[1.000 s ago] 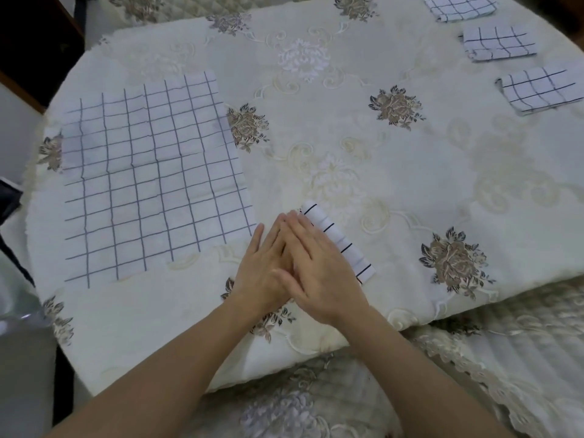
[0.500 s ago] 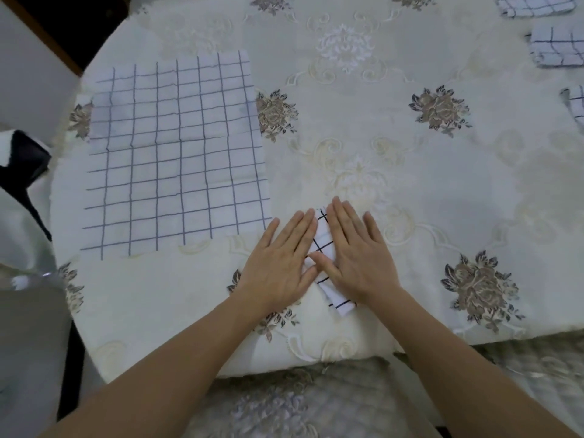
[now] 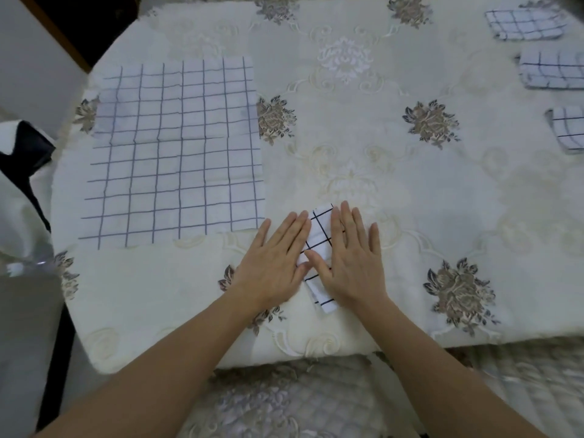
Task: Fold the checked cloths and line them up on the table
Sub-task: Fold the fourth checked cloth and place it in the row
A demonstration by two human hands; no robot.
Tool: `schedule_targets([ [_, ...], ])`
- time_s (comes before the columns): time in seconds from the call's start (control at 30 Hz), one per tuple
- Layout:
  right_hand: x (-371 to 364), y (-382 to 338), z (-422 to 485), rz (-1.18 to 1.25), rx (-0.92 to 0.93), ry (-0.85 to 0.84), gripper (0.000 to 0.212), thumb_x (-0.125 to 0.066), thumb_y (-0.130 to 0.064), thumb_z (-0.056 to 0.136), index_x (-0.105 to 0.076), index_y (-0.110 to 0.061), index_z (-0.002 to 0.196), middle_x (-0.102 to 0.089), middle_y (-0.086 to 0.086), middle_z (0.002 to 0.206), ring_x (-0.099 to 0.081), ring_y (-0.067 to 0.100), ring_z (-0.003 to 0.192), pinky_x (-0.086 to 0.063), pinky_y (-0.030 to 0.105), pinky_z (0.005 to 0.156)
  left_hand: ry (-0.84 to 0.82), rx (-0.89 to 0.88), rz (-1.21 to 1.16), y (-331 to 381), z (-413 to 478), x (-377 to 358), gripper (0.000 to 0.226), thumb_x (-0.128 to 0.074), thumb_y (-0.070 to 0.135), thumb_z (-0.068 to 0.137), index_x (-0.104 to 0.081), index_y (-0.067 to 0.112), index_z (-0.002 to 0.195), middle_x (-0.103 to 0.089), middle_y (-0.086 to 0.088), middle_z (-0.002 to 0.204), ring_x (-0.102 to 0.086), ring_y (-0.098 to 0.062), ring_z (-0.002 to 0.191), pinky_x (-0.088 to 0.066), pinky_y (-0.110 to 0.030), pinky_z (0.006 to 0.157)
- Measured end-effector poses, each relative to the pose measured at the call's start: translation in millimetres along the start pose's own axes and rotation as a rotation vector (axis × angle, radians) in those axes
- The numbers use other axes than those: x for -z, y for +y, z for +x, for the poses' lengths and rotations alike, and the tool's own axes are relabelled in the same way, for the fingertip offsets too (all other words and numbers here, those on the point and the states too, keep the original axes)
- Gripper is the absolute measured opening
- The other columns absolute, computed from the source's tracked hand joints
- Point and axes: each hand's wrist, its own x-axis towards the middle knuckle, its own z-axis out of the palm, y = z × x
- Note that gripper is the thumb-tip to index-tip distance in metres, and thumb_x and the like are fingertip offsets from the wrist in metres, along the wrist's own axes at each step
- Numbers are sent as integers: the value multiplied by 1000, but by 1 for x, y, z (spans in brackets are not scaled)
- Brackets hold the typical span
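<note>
- Two bare hands are pressing flat, fingers spread and palms down, gripping nothing: our left hand [image 3: 274,260] and right hand [image 3: 351,259] are lying on either long side of the narrow folded white cloth with dark checks [image 3: 318,248], near the front edge of the cream embroidered tablecloth [image 3: 363,147].
- Since a second ago, we are seeing the hands parted; they were stacked over the strip, which lay slanted and now is pointing nearly straight away.
- Left of it, the large unfolded white cloth with blue-grey checks [image 3: 177,150] is lying spread flat, unchanged.
- Far right, three folded checked cloths [image 3: 524,25] [image 3: 553,71] [image 3: 568,129] are sitting in a column, apart.
- We are finding no readable writing or labels.
</note>
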Motion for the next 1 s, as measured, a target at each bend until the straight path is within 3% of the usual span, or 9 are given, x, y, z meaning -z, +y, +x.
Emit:
schedule_targets([
  [0.17,-5,-16,-45,-11,7,56,90,-25,-72,97,-13,-8,158,-10,14,166,-8,29,154,-16,53,122,15,-48,-26,-6,10,1,64,-15,46,103,0,19,159,8,1,167,10,-17,153,-4,-45,124],
  [0.4,-16,-27,-53,-54,-103,5,92,-23,-73,96,-8,-9,159,-3,15,166,-3,29,154,-16,51,123,-2,-75,-30,-17,23,4,60,-15,42,105,1,23,159,8,2,167,8,-16,153,-3,-47,124],
  [0.5,-18,-28,-52,-61,-110,11,91,-23,-72,96,-7,-9,159,-2,15,166,-2,28,154,-13,49,124,73,-76,-34,-11,27,6,59,-24,37,105,-10,18,159,0,0,167,3,-17,153,-5,-47,124],
  [0.6,-19,-29,-50,-83,-130,-10,92,-22,-72,96,-18,-4,157,-6,17,166,-1,28,154,-12,48,124,93,-361,-52,2,47,10,55,-28,33,105,-21,16,157,-10,1,166,-6,-16,153,-11,-42,124],
  [0.67,-19,-29,-49,-96,-138,-32,93,-19,-73,96,-25,0,154,-10,19,165,0,27,154,-12,49,124,10,-542,-25,5,61,10,57,-18,40,106,-18,18,158,-10,3,166,-4,-14,153,-13,-41,124],
  [0.73,-18,-28,-50,-96,-145,-33,93,-17,-73,96,-23,-1,155,-9,18,165,2,26,154,-13,49,124,-27,-601,-4,0,71,7,60,-11,47,105,-11,20,159,-10,4,166,-3,-12,153,-11,-40,124],
  [0.9,-23,-31,-71,-15,-252,-5,83,-16,-63,101,-9,-4,158,-3,12,167,0,23,154,-16,48,123,11,-597,81,-6,74,0,61,-11,49,106,-6,21,159,0,3,167,4,-13,153,-8,-40,124],
  [1.0,-21,-32,-87,-2,-287,16,79,-23,-59,101,-14,-5,158,-7,12,166,-7,25,154,-22,51,121,6,-558,80,-7,74,0,60,-8,49,105,-1,24,159,5,2,167,6,-15,153,-6,-41,124],
])
